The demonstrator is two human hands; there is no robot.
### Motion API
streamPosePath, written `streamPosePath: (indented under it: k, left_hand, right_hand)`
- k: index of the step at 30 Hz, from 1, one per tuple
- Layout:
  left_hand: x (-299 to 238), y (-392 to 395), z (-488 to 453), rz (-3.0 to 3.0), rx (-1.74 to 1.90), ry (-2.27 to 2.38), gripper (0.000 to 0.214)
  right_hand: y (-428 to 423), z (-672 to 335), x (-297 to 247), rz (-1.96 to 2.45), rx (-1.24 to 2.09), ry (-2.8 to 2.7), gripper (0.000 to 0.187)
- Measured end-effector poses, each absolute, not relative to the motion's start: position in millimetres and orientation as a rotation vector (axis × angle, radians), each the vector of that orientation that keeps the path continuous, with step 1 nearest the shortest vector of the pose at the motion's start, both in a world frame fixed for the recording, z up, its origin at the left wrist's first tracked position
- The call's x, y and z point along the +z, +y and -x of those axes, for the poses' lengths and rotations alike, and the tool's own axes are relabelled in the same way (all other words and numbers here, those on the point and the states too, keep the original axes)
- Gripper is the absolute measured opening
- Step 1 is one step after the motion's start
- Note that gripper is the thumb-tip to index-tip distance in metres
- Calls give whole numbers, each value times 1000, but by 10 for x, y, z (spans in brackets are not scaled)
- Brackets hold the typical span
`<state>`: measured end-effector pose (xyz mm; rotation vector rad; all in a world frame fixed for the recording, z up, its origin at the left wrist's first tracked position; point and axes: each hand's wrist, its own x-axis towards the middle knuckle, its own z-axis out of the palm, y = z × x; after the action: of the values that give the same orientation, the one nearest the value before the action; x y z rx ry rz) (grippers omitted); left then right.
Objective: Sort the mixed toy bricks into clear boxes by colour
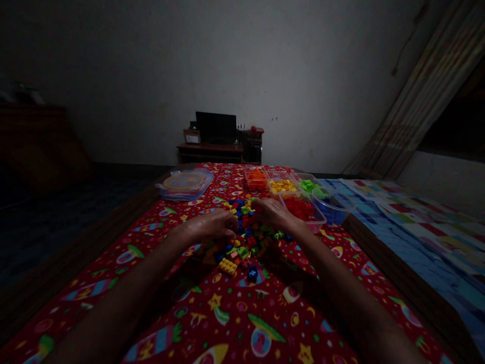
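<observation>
Red cloth [276, 349] closest; mixed bricks [250, 241] remain around left grip [217, 222] and right grip [271, 210], can't tell if clamped, kinda dark. Five tubs [320, 223] beyond right grip already hold single colours.

On one red printed cloth [242, 313], the far right section carries four rectangular clear plastic containers [320, 221] and one round clear plastic tub [347, 206], five vessels in total, with one block colour each: orange, yellow, green, red and blue. At centre, count one bare left hand [219, 224], one bare right hand [271, 210] and one pile of multicoloured plastic building blocks [250, 241], individual quantity indeterminable; one yellow rectangular studded block [228, 266] and one dark blue square block [252, 273] are distinguishable at the near side. At far left, count one stack of clear plastic lids [185, 184], quantity indeterminable.
</observation>
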<state>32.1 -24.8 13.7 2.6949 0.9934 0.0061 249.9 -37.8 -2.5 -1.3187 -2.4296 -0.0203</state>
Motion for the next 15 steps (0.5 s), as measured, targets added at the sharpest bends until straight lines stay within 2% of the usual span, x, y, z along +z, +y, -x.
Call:
streamPosePath:
  k: [5,15]
  left_hand:
    - [76,-293,-360,-2792,22,1036,11]
    - [98,-188,-314,-2836,111,871,19]
  right_hand:
    - [-449,-2420,-35,1437,67,-2539,10]
    - [-377,-2685,108,1360,16,-2257,25]
